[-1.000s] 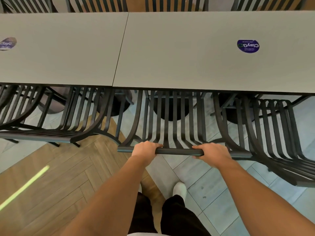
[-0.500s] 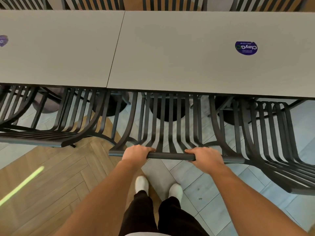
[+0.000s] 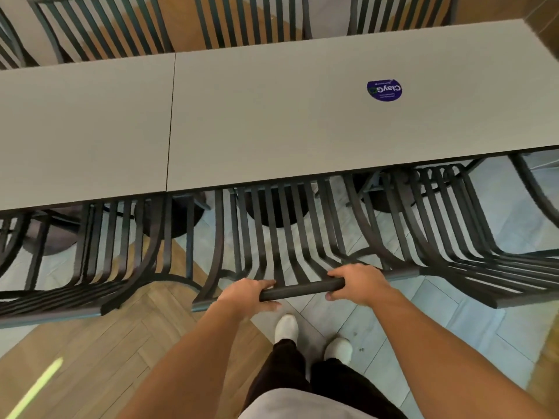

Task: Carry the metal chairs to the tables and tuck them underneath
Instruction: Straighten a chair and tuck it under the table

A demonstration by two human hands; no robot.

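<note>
— What do we hold, left to right?
— Our left hand (image 3: 248, 296) curls its fingers (image 3: 266, 285) around the top rail of the middle metal chair (image 3: 281, 237); our right hand (image 3: 357, 282) grips the same rail.
— And the chair?
— Its seat sits under the right bench (image 3: 287, 122), between two neighbouring chairs (image 3: 90, 267) (image 3: 453, 243).

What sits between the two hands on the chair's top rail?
Head view: only bare top rail between the left hand and right hand.
</note>
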